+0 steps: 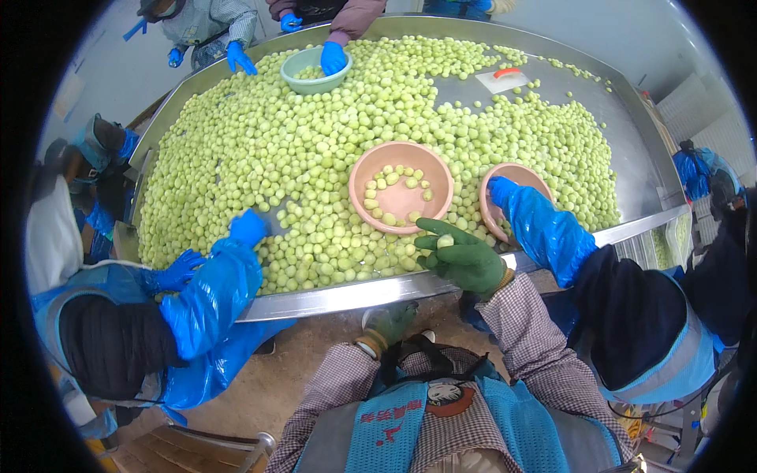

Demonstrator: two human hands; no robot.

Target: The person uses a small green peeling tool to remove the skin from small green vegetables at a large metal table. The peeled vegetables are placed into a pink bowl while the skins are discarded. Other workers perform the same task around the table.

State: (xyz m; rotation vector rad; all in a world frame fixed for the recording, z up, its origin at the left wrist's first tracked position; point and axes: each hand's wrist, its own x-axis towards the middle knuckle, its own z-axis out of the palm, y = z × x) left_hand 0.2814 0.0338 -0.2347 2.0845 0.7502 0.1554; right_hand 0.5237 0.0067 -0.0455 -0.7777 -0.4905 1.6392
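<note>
My right hand (pixel 464 257), in a green glove, is palm up over the near rim of a metal table. One pale green round fruit (pixel 445 240) rests at its fingers. Just beyond the fingertips stands a pink plastic basin (pixel 439 204) with several of the fruits lying round its bottom. My left hand (pixel 393 322), also green-gloved, hangs below the table edge in front of my body; its fingers are partly hidden and I cannot tell whether it holds anything. A thick spread of green fruits (pixel 319 130) surrounds the basin.
A co-worker's blue-gloved hand (pixel 501 189) reaches into a second pink basin (pixel 526 171) at right. Another co-worker's hand (pixel 248 227) touches the fruits at left. Across the table, a gloved hand (pixel 333 58) is in a green basin (pixel 307 86). A red-handled white scraper (pixel 500 83) lies beyond.
</note>
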